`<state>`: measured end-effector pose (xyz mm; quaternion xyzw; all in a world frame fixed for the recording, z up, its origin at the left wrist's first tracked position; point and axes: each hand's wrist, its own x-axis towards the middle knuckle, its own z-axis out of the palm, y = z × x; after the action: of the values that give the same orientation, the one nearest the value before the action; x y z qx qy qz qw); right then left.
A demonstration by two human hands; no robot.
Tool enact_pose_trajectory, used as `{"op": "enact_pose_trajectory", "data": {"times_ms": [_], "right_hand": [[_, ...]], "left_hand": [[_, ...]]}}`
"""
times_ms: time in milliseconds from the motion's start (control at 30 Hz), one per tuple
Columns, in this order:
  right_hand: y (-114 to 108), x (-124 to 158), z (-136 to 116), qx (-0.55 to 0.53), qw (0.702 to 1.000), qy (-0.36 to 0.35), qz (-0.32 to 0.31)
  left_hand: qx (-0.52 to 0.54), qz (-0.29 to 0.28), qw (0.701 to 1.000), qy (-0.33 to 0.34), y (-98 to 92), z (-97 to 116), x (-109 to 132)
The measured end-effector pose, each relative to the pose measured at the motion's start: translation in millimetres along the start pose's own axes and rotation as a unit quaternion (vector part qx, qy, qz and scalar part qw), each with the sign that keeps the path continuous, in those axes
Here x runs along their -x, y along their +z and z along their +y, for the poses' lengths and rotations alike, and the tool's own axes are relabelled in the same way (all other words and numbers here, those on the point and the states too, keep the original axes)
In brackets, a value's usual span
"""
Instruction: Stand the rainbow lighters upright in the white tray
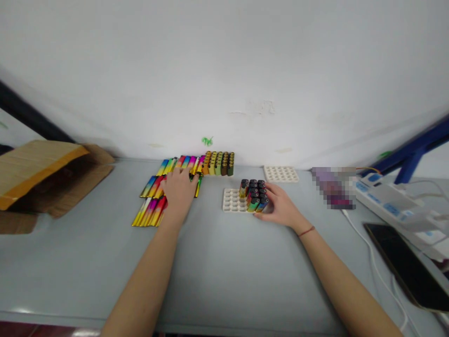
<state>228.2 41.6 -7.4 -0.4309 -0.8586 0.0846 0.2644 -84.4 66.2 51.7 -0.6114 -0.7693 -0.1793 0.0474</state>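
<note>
Lighters [257, 194], white tray [231, 201], power strip [380, 194], blurred blue markings [391, 208]

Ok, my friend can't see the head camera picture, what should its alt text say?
A person's left hand is over rows of shiny, colourful sticks on a grey table; the right hand is at the end of a white tray of upright, black-topped pieces. A cardboard box is at left, a black phone at right.
</note>
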Motion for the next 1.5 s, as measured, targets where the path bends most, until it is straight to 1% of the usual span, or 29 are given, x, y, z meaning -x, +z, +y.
{"op": "enact_pose_trajectory", "data": {"times_ms": [100,167,233,300,333,367,400,467,500,533,567,600,667,867,933,1033,1100,1200,1267,1433,1500], "right_hand": [[-0.3,-0.3,-0.2,-0.001,1.000,-0.002,0.000],[-0.4,-0.5,-0.3,0.000,1.000,-0.002,-0.001],[-0.5,-0.5,-0.2,0.000,1.000,-0.002,0.000],[-0.5,-0.4,0.0,0.002,1.000,-0.003,0.001],[-0.4,-0.3,0.0,0.004,1.000,-0.004,0.001],[-0.3,-0.2,0.1,0.006,1.000,-0.004,0.001],[-0.3,-0.2,0.2,0.007,1.000,-0.005,0.000],[-0.1,-0.2,0.1,0.007,1.000,-0.006,0.000],[-0.1,-0.2,0.1,0.007,1.000,-0.006,0.001],[-0.1,-0.3,0.1,0.007,1.000,-0.006,0.001],[-0.1,-0.5,0.0,0.008,1.000,-0.007,0.001],[-0.2,-0.7,0.0,0.007,1.000,-0.008,0.001],[-0.4,-1.0,0.1,0.006,1.000,-0.009,-0.001],[-0.6,-0.7,0.1,0.004,1.000,-0.010,0.000],[-0.6,-0.4,0.0,0.004,1.000,-0.010,-0.001],[-0.8,-0.3,-0.4,0.000,1.000,-0.008,0.000],[-1.2,-0.3,-0.8,-0.003,1.000,-0.006,-0.002],[-1.9,-0.3,-1.2,-0.005,1.000,-0.003,-0.007],[-1.9,0.0,-1.0,-0.006,1.000,0.000,-0.007],[-1.6,0.5,-0.6,0.004,1.000,0.000,-0.009],[-2.0,0.4,-0.9,0.004,1.000,0.000,-0.011]], "left_hand": [[-0.006,-0.006,1.000,0.001,1.9,1.2,-2.5],[0.025,0.016,0.999,-0.013,1.6,0.1,-4.0],[0.091,0.052,0.994,-0.029,-0.5,-1.5,-5.3],[0.198,0.075,0.976,-0.055,-4.0,-1.4,-5.4],[0.267,0.068,0.958,-0.079,-5.9,-0.1,-4.7],[0.343,0.046,0.931,-0.111,-7.9,2.1,-3.3],[0.421,0.012,0.895,-0.147,-9.7,5.1,-1.2],[0.556,-0.065,0.803,-0.203,-12.7,12.6,4.9],[0.606,-0.098,0.758,-0.218,-13.6,16.6,8.6],[0.644,-0.124,0.721,-0.224,-14.0,20.4,12.6],[0.670,-0.146,0.692,-0.225,-13.8,23.8,16.5],[0.686,-0.164,0.672,-0.224,-13.1,26.8,20.2],[0.699,-0.199,0.652,-0.216,-10.2,31.7,26.7],[0.692,-0.303,0.638,-0.147,-4.7,42.7,41.8],[0.688,-0.327,0.635,-0.131,-6.0,46.1,47.1],[0.681,-0.348,0.635,-0.107,-7.0,51.1,54.1],[0.669,-0.344,0.650,-0.101,-6.0,54.2,57.0],[0.658,-0.307,0.680,-0.100,-3.1,57.0,57.8],[0.660,-0.284,0.689,-0.094,-2.0,56.6,56.5],[0.650,-0.267,0.709,-0.065,-3.1,50.4,52.8],[0.655,-0.253,0.710,-0.050,-3.9,48.8,52.2]]}}
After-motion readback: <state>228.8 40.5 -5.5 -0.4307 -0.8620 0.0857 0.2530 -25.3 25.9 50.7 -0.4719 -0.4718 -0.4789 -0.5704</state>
